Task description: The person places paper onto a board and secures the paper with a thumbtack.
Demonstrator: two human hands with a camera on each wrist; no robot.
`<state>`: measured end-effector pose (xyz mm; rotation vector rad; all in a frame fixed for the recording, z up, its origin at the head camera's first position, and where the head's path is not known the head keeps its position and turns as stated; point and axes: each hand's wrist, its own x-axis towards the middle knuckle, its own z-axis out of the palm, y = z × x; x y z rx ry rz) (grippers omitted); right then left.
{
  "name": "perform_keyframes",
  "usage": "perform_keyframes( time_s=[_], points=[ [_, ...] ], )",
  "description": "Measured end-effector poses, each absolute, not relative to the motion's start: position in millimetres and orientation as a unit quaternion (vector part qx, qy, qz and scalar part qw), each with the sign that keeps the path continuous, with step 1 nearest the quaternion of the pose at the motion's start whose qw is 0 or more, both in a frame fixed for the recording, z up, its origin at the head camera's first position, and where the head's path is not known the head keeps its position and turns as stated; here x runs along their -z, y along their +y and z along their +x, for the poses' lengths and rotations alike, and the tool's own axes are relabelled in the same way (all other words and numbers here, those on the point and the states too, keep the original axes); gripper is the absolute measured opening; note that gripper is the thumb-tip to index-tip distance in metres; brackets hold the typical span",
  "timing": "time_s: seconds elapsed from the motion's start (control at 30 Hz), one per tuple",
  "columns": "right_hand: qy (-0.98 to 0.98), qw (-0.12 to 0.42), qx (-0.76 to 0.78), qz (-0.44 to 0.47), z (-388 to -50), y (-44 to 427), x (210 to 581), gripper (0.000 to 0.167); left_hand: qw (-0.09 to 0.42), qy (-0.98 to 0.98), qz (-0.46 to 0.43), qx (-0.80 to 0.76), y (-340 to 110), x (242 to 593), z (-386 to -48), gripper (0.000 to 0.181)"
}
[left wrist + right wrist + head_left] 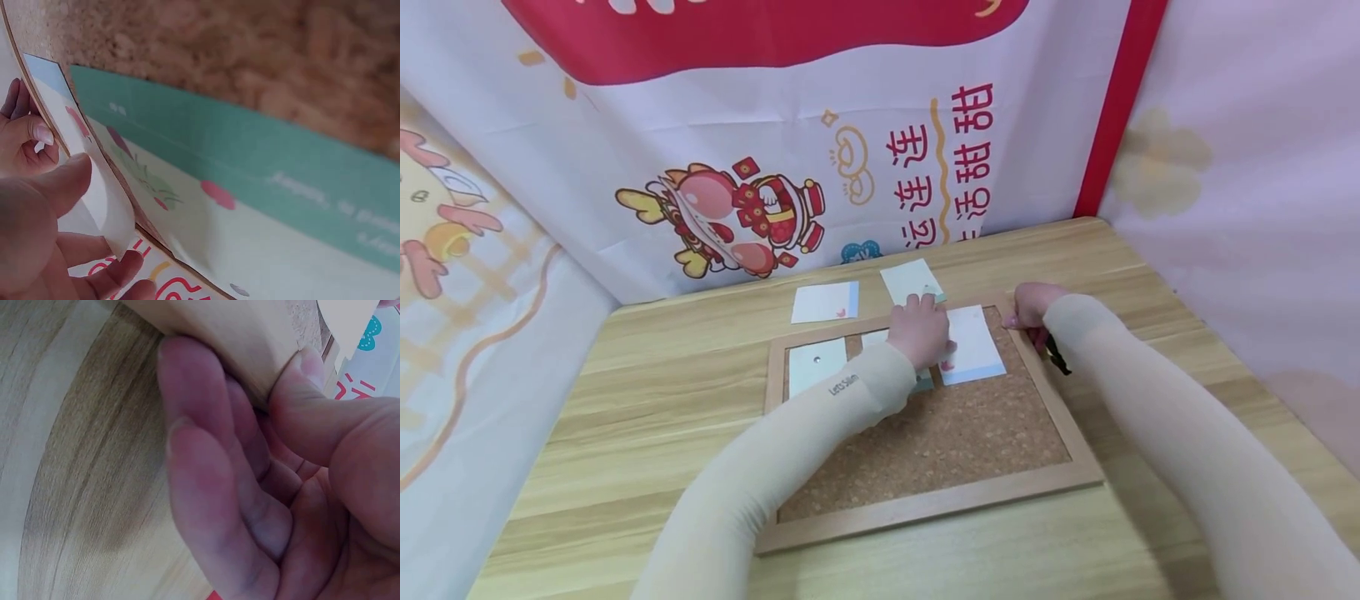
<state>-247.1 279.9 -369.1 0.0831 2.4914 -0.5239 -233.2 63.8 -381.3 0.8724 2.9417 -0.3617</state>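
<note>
A cork board with a wooden frame [940, 504] lies tilted on the table. My left hand [919, 329] pinches the near edge of a white note sheet with a blue band [977, 346], at the board's upper right; in the left wrist view the sheet [100, 187] curls at its corner. Beside it lies a pale note with a green band [250, 187], carrying a silvery pin [239, 290]; my left hand mostly hides it from the head. A third pale note [808, 371] is pinned at the upper left. My right hand [1033, 310] grips the frame's right side [231, 344], thumb on top, fingers below.
Beyond the board, a white note with a blue edge [823, 302] and a pale green one [912, 279] lie on the wooden table [647, 408]. A printed cloth [700, 125] hangs at the back. Something dark [1057, 358] shows below the right wrist.
</note>
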Motion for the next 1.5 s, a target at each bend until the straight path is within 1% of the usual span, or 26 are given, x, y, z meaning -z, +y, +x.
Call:
perform_keyframes(
  time_s=[0.13,0.27,0.43,0.6,0.8,0.87,1.0,1.03,1.1,1.13,1.23,1.3,1.37,1.5],
  points=[
    [0.936,0.295,0.188,0.041,-248,279,370,0.033,0.056,0.952,0.285,0.094,60,382,-232,0.069],
    [0.939,0.291,0.182,0.036,-249,277,371,0.034,0.079,0.949,0.292,0.083,55,382,-232,0.075],
    [0.937,0.296,0.182,0.033,-249,277,373,0.036,0.101,0.943,0.308,0.074,52,383,-233,0.077],
    [0.934,0.301,0.191,0.034,-249,279,376,0.035,0.102,0.938,0.326,0.061,49,382,-232,0.072],
    [0.936,0.292,0.196,0.017,-248,275,372,0.034,0.097,0.941,0.317,0.067,46,382,-231,0.072],
    [0.936,0.289,0.198,0.019,-248,274,371,0.034,0.088,0.940,0.320,0.079,46,382,-231,0.067],
    [0.934,0.291,0.207,0.027,-249,273,370,0.033,0.070,0.928,0.351,0.101,47,377,-227,0.044],
    [0.933,0.292,0.207,0.031,-249,274,370,0.033,0.070,0.924,0.362,0.104,47,375,-225,0.040],
    [0.932,0.294,0.208,0.028,-250,274,370,0.033,0.093,0.918,0.376,0.088,45,371,-221,0.037],
    [0.932,0.294,0.208,0.027,-251,275,370,0.033,0.117,0.918,0.373,0.068,44,369,-218,0.040],
    [0.934,0.293,0.204,0.018,-251,276,370,0.034,0.190,0.917,0.349,-0.006,38,365,-212,0.057],
    [0.935,0.290,0.203,0.016,-250,277,370,0.034,0.215,0.916,0.337,-0.038,35,365,-211,0.067],
    [0.935,0.287,0.207,0.019,-248,278,371,0.034,0.215,0.913,0.345,-0.039,33,366,-211,0.073],
    [0.935,0.276,0.223,0.009,-242,286,372,0.032,0.187,0.907,0.376,0.001,33,371,-213,0.079]
  ],
)
